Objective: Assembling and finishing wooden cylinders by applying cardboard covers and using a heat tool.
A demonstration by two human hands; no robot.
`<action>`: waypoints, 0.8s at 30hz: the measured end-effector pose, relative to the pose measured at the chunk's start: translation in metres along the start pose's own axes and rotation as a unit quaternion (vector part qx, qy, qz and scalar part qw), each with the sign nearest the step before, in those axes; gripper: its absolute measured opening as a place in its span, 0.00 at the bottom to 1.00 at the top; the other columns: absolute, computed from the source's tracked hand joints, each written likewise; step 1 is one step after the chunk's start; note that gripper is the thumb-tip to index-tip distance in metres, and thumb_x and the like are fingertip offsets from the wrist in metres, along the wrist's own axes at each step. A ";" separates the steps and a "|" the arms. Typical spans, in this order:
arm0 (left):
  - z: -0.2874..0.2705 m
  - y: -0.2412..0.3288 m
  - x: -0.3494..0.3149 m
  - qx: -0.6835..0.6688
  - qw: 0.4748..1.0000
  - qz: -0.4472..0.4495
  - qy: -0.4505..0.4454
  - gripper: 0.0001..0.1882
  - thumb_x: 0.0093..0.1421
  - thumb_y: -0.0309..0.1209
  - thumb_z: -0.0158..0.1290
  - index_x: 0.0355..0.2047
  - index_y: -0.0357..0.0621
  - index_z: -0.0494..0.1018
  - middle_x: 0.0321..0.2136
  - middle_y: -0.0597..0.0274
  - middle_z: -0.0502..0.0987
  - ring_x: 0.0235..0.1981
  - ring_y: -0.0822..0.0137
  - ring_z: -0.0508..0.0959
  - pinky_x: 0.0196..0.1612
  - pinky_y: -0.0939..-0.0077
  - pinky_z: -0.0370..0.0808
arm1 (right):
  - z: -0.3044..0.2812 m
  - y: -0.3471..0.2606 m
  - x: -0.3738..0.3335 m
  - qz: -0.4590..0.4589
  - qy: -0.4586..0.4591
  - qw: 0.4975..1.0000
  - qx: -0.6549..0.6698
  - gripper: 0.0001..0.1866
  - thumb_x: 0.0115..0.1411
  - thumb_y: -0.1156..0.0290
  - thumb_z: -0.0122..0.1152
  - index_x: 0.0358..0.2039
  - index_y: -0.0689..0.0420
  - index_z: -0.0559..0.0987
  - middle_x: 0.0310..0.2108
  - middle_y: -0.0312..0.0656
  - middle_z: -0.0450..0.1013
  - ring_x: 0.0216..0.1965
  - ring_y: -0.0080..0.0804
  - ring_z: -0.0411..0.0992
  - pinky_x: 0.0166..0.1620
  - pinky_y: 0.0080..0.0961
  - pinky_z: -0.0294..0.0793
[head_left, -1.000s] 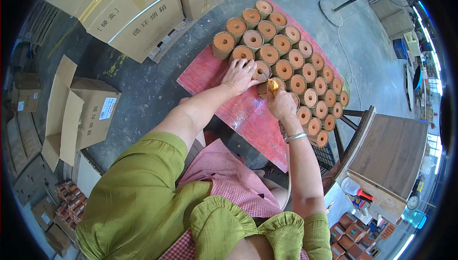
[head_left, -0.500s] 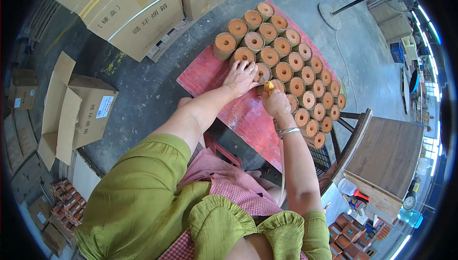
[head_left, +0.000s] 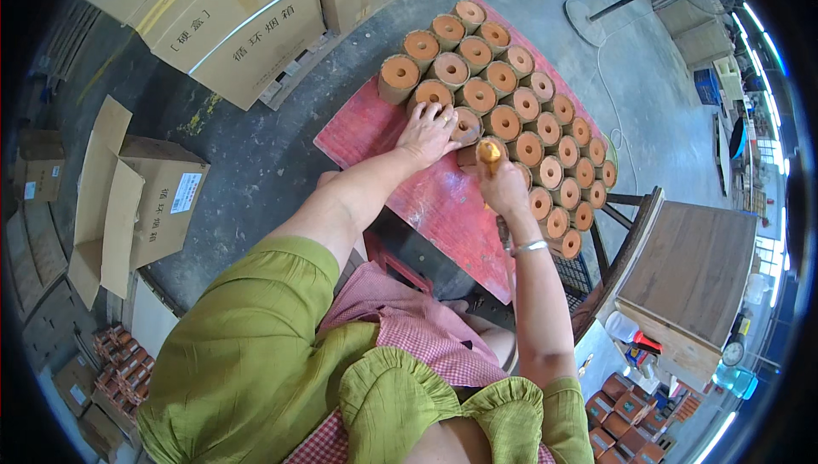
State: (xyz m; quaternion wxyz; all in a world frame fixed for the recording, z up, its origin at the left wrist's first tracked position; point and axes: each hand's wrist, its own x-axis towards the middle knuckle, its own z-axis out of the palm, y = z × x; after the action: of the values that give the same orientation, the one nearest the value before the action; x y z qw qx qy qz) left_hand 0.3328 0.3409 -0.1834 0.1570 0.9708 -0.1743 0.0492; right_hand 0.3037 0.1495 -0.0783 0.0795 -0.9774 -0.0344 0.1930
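Rows of brown cardboard tubes point(head_left: 528, 150), each topped with an orange-brown plug with a round hole, stand upright on a red board point(head_left: 358, 136). My left hand point(head_left: 428, 133) lies with fingers apart against the near edge of the group, fingertips touching a front tube point(head_left: 432, 93). Beside its thumb stands another front tube point(head_left: 465, 126). My right hand point(head_left: 507, 189) is closed around a yellow hand tool point(head_left: 489, 152) held over the near row. The tool's rounded yellow end shows above the fist; its tip is hidden. A pale hose or cord runs along the right forearm.
Large cardboard cartons point(head_left: 247, 29) on a pallet stand at the far left. Nearer on the left is an opened carton point(head_left: 141, 195). A wooden cabinet point(head_left: 682, 268) borders the board on the right, with a white-and-red bottle point(head_left: 626, 329) near it. A cable lies on the floor.
My right hand and the yellow tool have shifted slightly right and nearer, and the tool has turned so its rounded end faces up. My left hand stays nearly in place.
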 end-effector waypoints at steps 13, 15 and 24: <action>0.002 -0.018 -0.159 0.018 0.963 -0.134 -0.233 0.43 0.63 0.47 0.58 0.73 0.45 0.55 0.77 0.50 0.46 0.76 0.41 0.46 0.73 0.38 0.49 | 0.112 0.047 -0.142 0.112 -0.101 0.984 0.096 0.28 0.67 0.49 0.55 0.46 0.68 0.79 0.37 0.67 0.79 0.41 0.64 0.80 0.45 0.54 0.79; -0.002 -0.017 -0.153 0.035 0.952 -0.142 -0.269 0.45 0.64 0.49 0.57 0.75 0.46 0.52 0.77 0.51 0.43 0.76 0.40 0.45 0.73 0.38 0.49 | 0.104 -0.004 -0.135 0.042 -0.137 0.982 0.124 0.29 0.67 0.48 0.55 0.43 0.67 0.81 0.38 0.65 0.80 0.42 0.62 0.80 0.46 0.53 0.80; -0.027 -0.011 -0.158 0.061 0.940 -0.106 -0.320 0.48 0.62 0.47 0.59 0.75 0.45 0.48 0.77 0.50 0.42 0.76 0.41 0.44 0.72 0.40 0.53 | 0.086 0.134 -0.257 0.194 -0.091 0.977 0.014 0.21 0.65 0.56 0.56 0.42 0.63 0.82 0.39 0.60 0.81 0.44 0.59 0.80 0.48 0.51 0.80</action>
State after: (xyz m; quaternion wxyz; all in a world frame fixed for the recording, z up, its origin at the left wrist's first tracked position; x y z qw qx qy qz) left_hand 0.1879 0.4102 -0.1849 0.0375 0.9560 -0.1081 -0.2701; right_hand 0.0388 0.0051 -0.0840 0.0507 -0.9426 0.1514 0.2932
